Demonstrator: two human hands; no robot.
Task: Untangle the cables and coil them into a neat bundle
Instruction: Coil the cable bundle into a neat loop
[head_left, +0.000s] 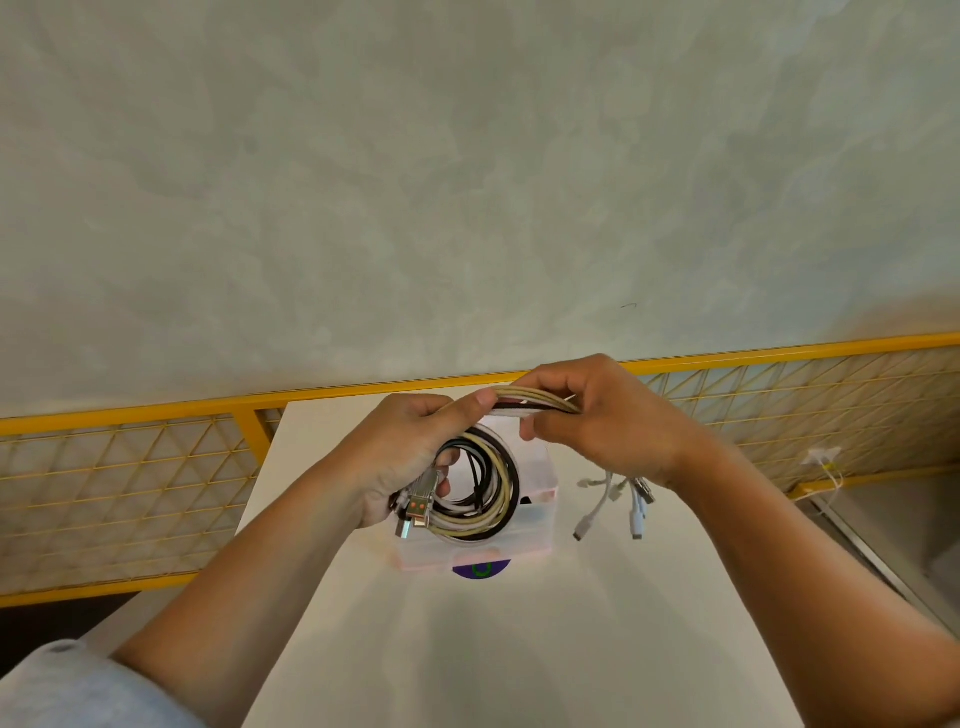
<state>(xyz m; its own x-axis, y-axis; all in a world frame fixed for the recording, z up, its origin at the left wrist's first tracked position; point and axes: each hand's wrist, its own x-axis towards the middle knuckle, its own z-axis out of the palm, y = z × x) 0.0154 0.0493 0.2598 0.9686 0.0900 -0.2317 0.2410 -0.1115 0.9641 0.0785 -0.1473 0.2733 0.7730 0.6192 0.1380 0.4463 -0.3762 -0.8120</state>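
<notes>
Where the coil (488, 499) sits: up in the air between both hands, with beige, black and white loops stacked in one ring, right above a clear box (540, 519) on the white table (467, 649).
Left hand (405, 452): fingers curled round the near-left side of the ring, thumb laid over the top. That's the anchor.
Right hand (602, 415): thumb and fingers pinching the far arc, several strands pressed flat together.
USB plug (418, 506): metal with an orange insert, poking out below the left palm, free of the loops.
Risk one: ease that right pinch and the springy strands likely fan out, so the ring opens and loops cross over.
Risk two: the plug swings, hooks a loop and drags it out of line.
White cable ends (636, 512): just right of the box, under the right wrist. Whether they run into the ring, I can't tell. If they do, a tug could snag them on the box.
Box risk: it looks light, and a dropped coil could knock it.
Yellow railing (156, 410): beyond the table, well apart, no threat.
</notes>
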